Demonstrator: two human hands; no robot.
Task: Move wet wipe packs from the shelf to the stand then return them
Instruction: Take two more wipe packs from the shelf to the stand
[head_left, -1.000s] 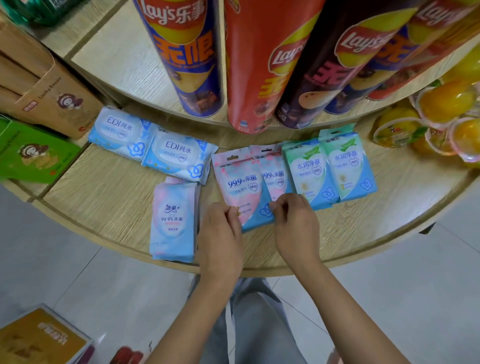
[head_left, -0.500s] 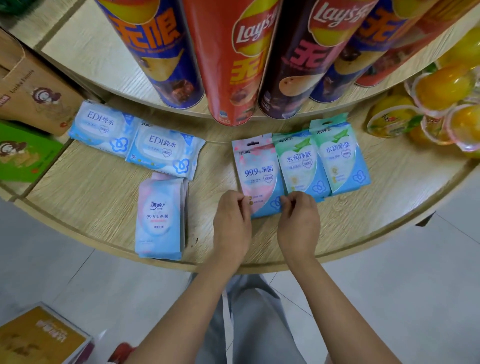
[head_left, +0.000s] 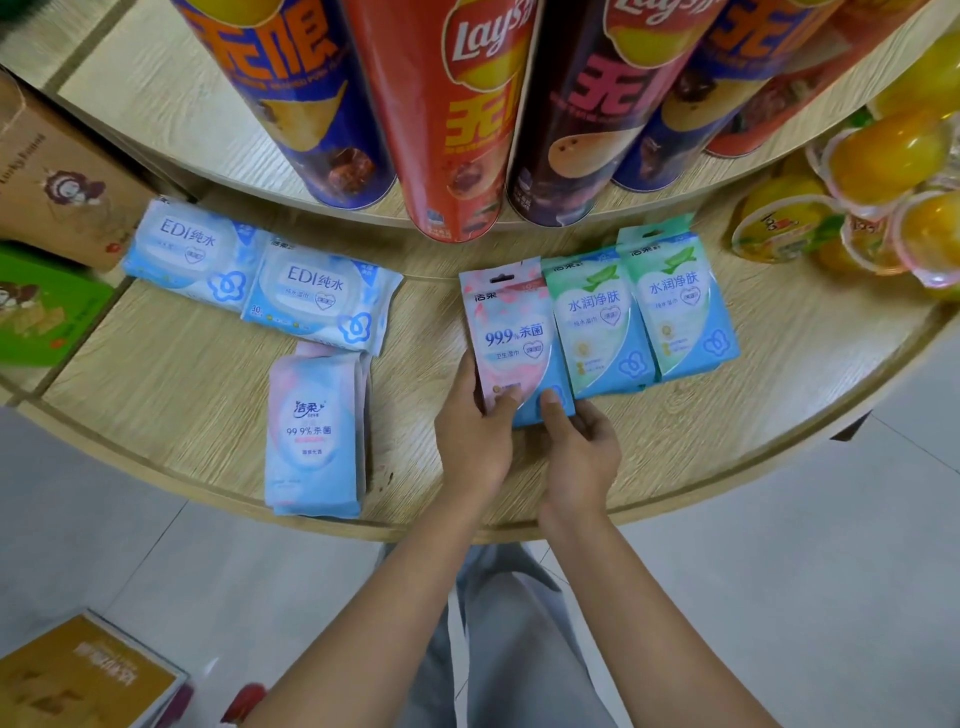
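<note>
head view: 2 green packs (head_left: 597, 322) beside pink pack (head_left: 511, 332), chip cans (head_left: 457, 119) above

Your left forearm (head_left: 384, 613) and right forearm (head_left: 628, 613) rise from the lower centre of the frame and converge. Left hand (head_left: 470, 441) and right hand (head_left: 582, 457) sit side by side at mid-frame, thumbs on top, pinching the lower edge of one pink pack (head_left: 511, 332).

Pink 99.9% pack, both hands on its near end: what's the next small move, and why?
Probably lift the pink pack up and toward you: left hand and right hand already grip its near end, thumbs on top, and it lies tight against a green pack that sliding might drag.
</note>
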